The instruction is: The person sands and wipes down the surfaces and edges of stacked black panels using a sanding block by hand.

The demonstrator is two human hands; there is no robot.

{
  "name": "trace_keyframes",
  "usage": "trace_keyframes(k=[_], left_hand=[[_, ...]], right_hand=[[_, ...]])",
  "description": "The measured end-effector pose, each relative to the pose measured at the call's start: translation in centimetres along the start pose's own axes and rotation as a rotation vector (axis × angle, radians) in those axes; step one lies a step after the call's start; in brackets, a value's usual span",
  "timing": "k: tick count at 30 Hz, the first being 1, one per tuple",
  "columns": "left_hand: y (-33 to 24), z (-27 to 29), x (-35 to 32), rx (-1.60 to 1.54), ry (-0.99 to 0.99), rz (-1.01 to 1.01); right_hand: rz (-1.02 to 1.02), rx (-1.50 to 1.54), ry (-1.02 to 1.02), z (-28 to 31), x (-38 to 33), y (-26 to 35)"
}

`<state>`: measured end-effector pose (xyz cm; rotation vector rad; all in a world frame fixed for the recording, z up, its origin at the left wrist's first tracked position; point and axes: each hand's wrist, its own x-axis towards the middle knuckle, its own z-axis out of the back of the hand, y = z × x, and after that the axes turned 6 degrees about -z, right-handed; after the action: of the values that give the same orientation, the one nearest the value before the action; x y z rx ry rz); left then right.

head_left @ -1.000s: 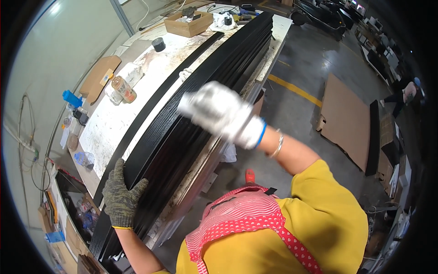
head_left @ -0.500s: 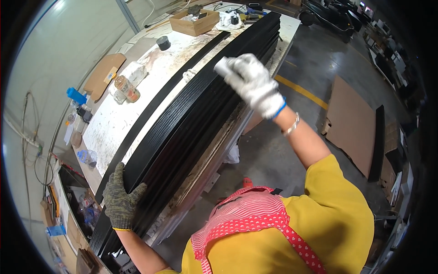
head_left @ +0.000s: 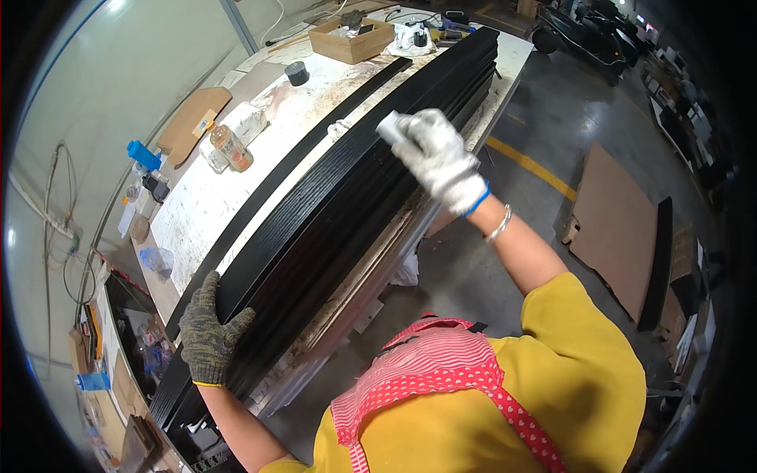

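A stack of long black boards (head_left: 307,201) with a wood-grain surface runs diagonally along the table's near edge. My left hand (head_left: 209,331), in a grey-green knit glove, lies across the near end of the top board, fingers stretched and thumb spread apart. My right hand (head_left: 441,158), in a white glove with a blue cuff, is closed around a small whitish pad (head_left: 388,126) at the top board, past its middle. What the pad is made of does not show. A narrower black strip (head_left: 292,165) lies beside the stack on its left.
The white, stained table (head_left: 185,229) carries a bottle (head_left: 231,148), a dark round tin or roll (head_left: 296,74) and a cardboard box (head_left: 351,41). A crumpled white scrap (head_left: 339,130) sits between strip and stack. Brown sheets (head_left: 615,229) lie on the floor at right.
My right hand with the whitish pad has slid slightly nearer along the top board. My left hand stays at the near end. The whole view has shifted a little.
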<state>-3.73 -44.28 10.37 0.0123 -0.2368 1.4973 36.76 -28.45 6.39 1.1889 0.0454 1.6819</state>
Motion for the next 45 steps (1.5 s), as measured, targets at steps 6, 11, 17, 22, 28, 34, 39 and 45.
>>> trace_keyframes(k=[6,11,17,22,28,34,39,45], left_hand=[[-1.1,1.0,-0.3,0.048,0.060,0.042],[-1.3,1.0,0.4,0.030,0.046,0.003],[0.8,1.4,-1.1,-0.051,-0.020,-0.084],[8.0,5.6,-8.0,0.029,-0.005,-0.075],[10.9,5.2,-11.2,0.045,0.131,0.112],[14.9,6.9,-14.8,0.014,0.027,0.009],[16.8,6.9,-16.9,0.100,0.069,0.147],[18.7,8.3,-17.7,0.005,0.086,0.125]], right_hand=[[0.003,0.236,0.052,-1.0,-3.6,6.7],[-0.011,-0.037,-0.001,-2.9,-2.8,6.4],[0.349,0.177,0.203,-4.4,-8.1,17.6],[0.111,-0.171,-0.034,-3.1,-4.6,11.4],[0.344,0.076,0.195,-8.0,-11.7,24.4],[0.625,-0.359,-0.098,-5.9,-8.1,20.3],[0.256,-0.110,0.106,-8.4,-10.0,23.0],[0.501,0.299,0.244,-10.5,-14.1,34.1]])
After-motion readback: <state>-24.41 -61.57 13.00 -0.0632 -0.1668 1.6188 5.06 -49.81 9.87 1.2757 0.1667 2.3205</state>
